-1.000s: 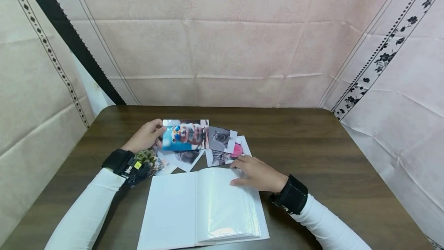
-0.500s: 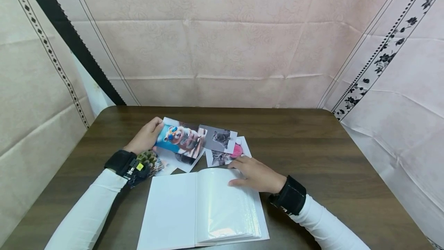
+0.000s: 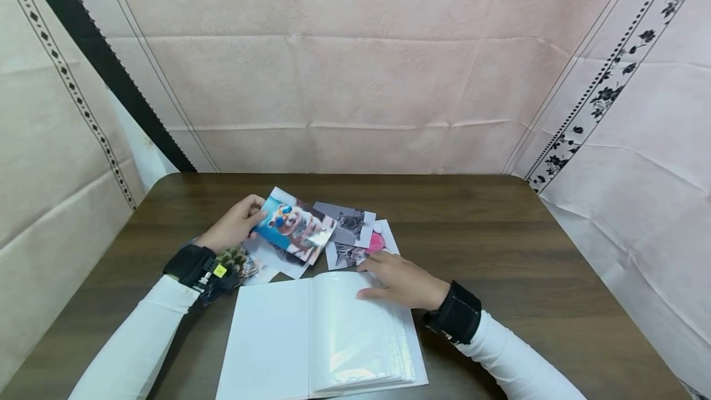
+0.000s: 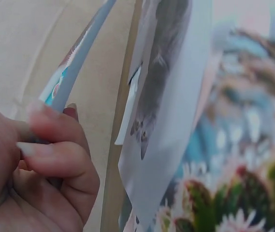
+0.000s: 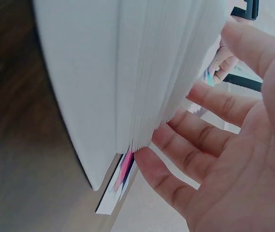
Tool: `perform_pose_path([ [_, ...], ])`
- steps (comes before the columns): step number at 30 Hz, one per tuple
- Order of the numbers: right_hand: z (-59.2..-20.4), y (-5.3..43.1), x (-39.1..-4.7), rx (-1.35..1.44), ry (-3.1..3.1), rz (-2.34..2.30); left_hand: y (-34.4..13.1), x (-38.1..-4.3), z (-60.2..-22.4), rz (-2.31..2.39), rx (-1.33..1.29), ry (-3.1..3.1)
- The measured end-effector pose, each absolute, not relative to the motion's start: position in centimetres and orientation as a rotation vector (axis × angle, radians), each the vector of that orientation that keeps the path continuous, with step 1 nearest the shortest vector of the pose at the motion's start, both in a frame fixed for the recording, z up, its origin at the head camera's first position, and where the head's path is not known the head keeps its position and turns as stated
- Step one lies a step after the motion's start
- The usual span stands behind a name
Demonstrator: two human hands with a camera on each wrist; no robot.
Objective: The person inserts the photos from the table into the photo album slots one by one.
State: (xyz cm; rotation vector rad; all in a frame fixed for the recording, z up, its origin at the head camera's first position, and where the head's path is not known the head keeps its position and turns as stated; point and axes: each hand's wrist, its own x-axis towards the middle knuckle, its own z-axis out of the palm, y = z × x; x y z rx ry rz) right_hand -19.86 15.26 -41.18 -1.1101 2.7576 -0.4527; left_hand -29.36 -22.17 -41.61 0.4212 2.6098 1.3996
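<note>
My left hand (image 3: 236, 224) pinches a photo (image 3: 294, 227) by its left edge between thumb and fingers. The print shows a furry animal with blue glasses on a blue background. It is raised and tilted over the other photos, and in the left wrist view it appears nearly edge-on (image 4: 81, 58). A photo album (image 3: 272, 338) lies open in front, with clear pocket pages (image 3: 361, 338) stacked on its right side. My right hand (image 3: 402, 279) rests at the top right of those pages, its fingers spread along the page edges in the right wrist view.
Behind the album lie several loose photos: a grey cat print (image 3: 350, 222), one with a pink circle (image 3: 375, 243), and a cactus print (image 4: 234, 203) under my left wrist. Patterned cloth (image 3: 355, 79) hangs beyond the wooden table (image 3: 472, 221).
The held photo has turned clockwise from level to slanting, its right end dropping toward the album. It has shifted slightly across the pile. My right hand stays on the pages.
</note>
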Motion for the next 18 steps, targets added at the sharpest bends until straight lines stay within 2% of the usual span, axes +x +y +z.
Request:
perform_pose_path([
  [18,-41.0,14.6,-20.1,-1.189,2.742,-0.527,-20.2,-28.7,-41.4,1.403,0.448,2.604],
])
